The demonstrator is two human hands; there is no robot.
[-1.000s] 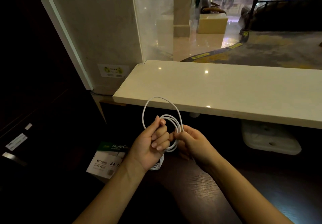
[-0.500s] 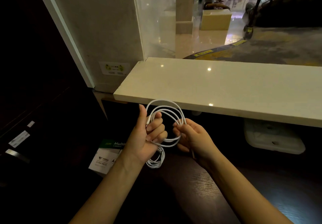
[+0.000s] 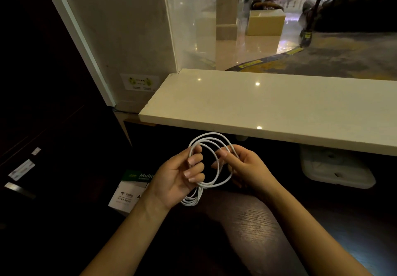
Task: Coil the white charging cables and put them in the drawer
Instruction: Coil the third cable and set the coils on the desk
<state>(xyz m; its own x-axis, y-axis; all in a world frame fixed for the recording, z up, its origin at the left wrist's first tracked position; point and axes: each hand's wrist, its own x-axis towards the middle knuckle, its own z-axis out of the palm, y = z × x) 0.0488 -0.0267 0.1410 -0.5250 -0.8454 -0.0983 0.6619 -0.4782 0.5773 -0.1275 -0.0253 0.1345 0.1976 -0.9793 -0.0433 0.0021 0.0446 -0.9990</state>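
Two broad surfaces fill most of the scene: a pale stone ledge (image 3: 268, 108) running across the far right, and under and nearer than it a dark wood-grain table (image 3: 253, 228). Far left of the ledge stands a grey pillar (image 3: 129, 39) with a small yellow-green sticker (image 3: 140, 82) low on it. Under the ledge on the right sits a white moulded object (image 3: 335, 168), too dim to identify. Left of the table, low in the dark, lies a white paper pack with a green band (image 3: 132, 187).

Both hands are raised above the table, just beside each other. The left hand (image 3: 178, 179) is curled around the left side of the white charging cable (image 3: 211, 164), which is gathered into several loose loops; a smaller bundle of loops hangs below its palm. The right hand (image 3: 245, 166) pinches the right side of the loops between thumb and fingers.
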